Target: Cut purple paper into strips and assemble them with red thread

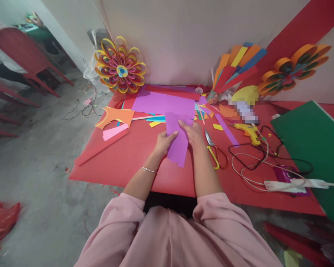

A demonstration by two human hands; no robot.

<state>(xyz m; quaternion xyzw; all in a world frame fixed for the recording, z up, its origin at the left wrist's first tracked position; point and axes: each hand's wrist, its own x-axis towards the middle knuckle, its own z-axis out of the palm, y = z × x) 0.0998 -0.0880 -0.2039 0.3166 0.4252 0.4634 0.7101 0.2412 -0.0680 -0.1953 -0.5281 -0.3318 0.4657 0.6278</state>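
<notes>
Clock centred mid-view, 12 toward the pale painted wall (178,44). Room: grey concrete floor (50,207), 7 to 10. Surface: red-covered worktable (111,159) around centre, cluttered mostly from 10 through 4. Red plastic chair (19,52) at 10; flat green rectangular board (314,148) at 3; broad rectangular purple paper sheet (161,102) at 12; looped yellow, red and pink paper flower (121,71) at 11. Centre, over the table: purple paper strips (179,148), overlapping, lower ends staggered. Left hand (164,142) on their 9 side, right hand (193,131) at 2, each pinching them near a long edge. Step in hand, as judged: squaring the strips; next move seems to call for a light grip and flush ends. Smallest noted: yellow-and-red-handled metal scissors (210,142) at 4, just beside the right forearm (204,163)
</notes>
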